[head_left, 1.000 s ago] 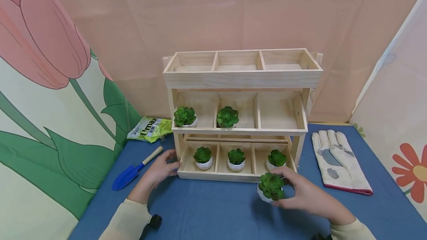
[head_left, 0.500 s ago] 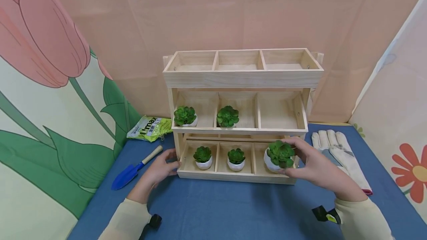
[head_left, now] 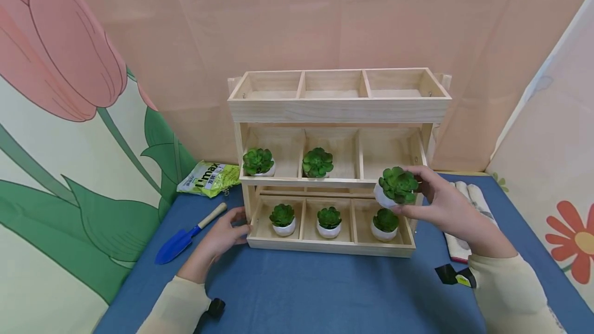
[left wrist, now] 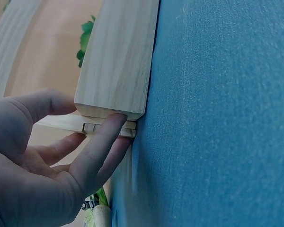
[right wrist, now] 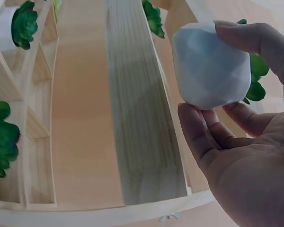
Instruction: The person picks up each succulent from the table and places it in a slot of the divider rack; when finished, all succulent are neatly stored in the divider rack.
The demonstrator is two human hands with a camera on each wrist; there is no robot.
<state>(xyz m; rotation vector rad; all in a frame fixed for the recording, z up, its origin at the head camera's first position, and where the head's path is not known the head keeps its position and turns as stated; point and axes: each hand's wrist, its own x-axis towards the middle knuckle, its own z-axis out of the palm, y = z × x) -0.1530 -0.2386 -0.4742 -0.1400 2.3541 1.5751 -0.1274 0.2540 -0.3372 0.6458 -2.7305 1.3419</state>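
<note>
My right hand (head_left: 443,207) holds a potted succulent (head_left: 397,185) by its white faceted pot (right wrist: 210,66), between thumb and fingers. It hovers in front of the right end of the wooden shelf rack's middle tier (head_left: 334,183), above the bottom tier. My left hand (head_left: 227,231) touches the left end of the bottom tier (head_left: 297,246), with its fingertips against the wood (left wrist: 113,71). Along the bottom tier, each compartment has a potted succulent, such as the right one (head_left: 385,224). Two more stand in the middle tier, in the left (head_left: 258,162) and centre (head_left: 317,163) compartments.
The rack's top tier (head_left: 339,110) has three compartments. Left of the rack lie a blue trowel (head_left: 178,245) and a green and white packet (head_left: 209,178). Gardening gloves (head_left: 478,200), partly hidden by my right arm, lie on the blue cloth (head_left: 325,293) to the right.
My right hand has carried the held succulent up and to the right, from in front of the bottom tier to the middle tier's height. The left hand has stayed at the rack's end.
</note>
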